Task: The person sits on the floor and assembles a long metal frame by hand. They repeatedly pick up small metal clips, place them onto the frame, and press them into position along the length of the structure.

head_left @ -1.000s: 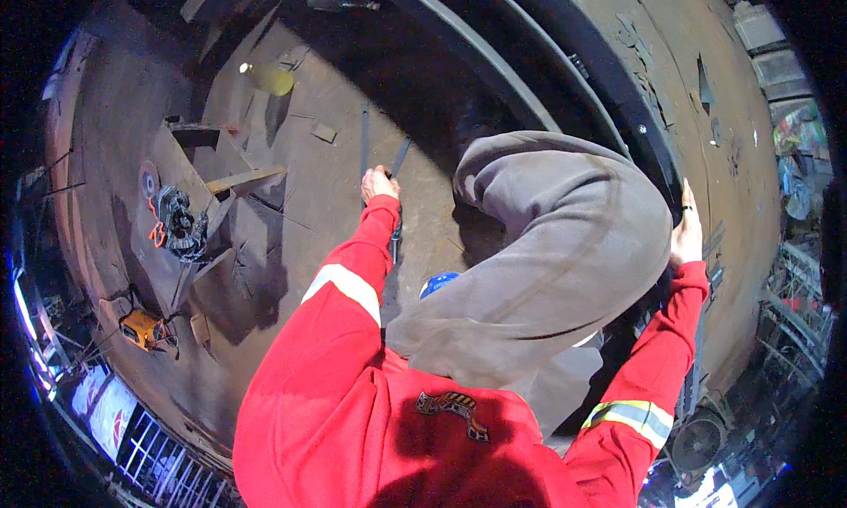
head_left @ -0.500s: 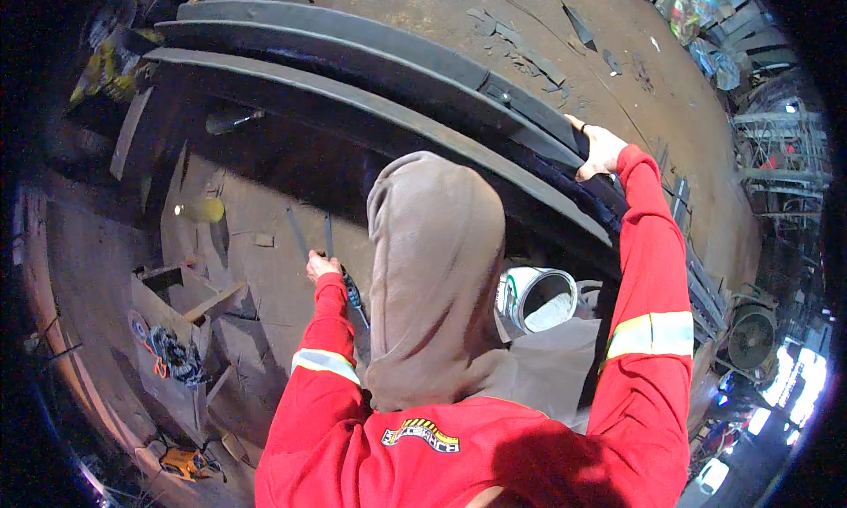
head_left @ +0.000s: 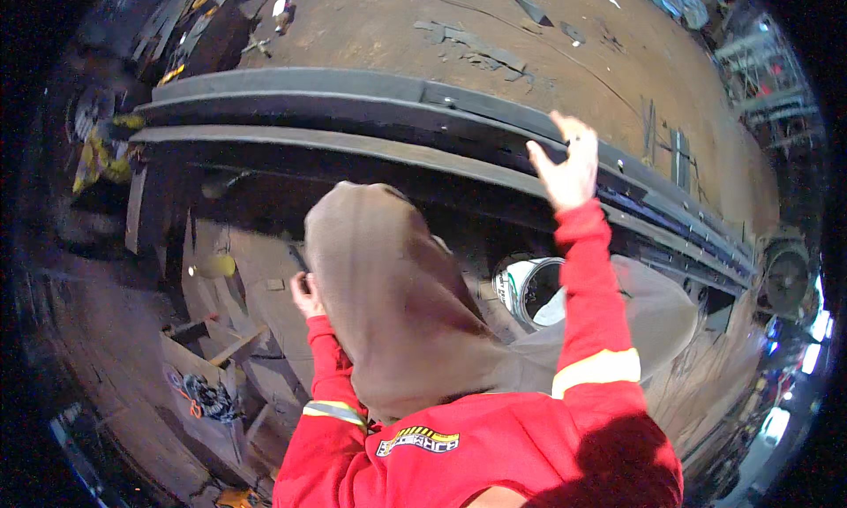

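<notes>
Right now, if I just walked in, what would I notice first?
Probably the bright red jacket at the bottom of the picture. Then the long dark beams across the upper part, with the open right hand, fingers spread, in front of them. A white bucket shows right of the brown-trousered knee.

I see a long, dark metal beam (head_left: pixel 423 124) lying from ten o'clock to three; a slim dark bar (head_left: pixel 298 256), partly hidden, at nine.

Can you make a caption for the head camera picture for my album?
Open right hand near a long dark beam; left hand beside a bent knee.
</notes>
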`<state>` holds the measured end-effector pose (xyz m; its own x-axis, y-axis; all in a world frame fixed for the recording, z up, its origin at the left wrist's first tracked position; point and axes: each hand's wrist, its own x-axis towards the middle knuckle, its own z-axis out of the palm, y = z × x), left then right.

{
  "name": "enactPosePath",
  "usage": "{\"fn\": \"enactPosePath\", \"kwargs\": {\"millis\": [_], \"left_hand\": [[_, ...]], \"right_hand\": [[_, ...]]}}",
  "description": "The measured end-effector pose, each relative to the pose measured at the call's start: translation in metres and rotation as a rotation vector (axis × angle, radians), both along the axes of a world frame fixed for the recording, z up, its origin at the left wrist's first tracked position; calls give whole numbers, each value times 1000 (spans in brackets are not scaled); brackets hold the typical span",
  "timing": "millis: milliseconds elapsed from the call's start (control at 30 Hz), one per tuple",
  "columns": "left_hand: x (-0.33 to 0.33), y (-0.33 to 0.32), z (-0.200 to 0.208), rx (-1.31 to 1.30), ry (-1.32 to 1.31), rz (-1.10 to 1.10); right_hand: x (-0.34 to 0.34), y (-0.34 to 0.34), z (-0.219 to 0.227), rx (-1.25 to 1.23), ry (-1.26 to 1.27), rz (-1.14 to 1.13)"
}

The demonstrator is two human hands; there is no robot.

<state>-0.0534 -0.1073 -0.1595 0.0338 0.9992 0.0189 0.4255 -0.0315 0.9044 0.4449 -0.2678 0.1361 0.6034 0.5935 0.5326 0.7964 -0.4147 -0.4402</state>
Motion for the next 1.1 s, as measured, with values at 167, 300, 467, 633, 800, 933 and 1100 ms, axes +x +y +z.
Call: {"fn": "enactPosePath", "kwargs": {"millis": [167, 300, 467, 633, 800, 933, 1100], "left_hand": [[136, 70, 292, 284, -233, -422], [277, 37, 416, 459, 61, -947], [384, -16, 409, 511, 318, -1387], [422, -41, 343, 535, 426, -1464], [414, -58, 283, 727, 382, -1144], [413, -66, 252, 866, 303, -1036], [416, -60, 236, 860, 292, -1018]], "right_hand": [[-124, 26, 29, 412, 1315, 244], [-124, 49, 64, 796, 1456, 316], [-75, 30, 52, 941, 1395, -32], [-24, -15, -3, 1197, 1531, -370], [6, -34, -45, 1303, 1557, -347], [9, -44, -52, 1233, 1592, -399], [7, -42, -57, 1257, 1592, -460]]}}
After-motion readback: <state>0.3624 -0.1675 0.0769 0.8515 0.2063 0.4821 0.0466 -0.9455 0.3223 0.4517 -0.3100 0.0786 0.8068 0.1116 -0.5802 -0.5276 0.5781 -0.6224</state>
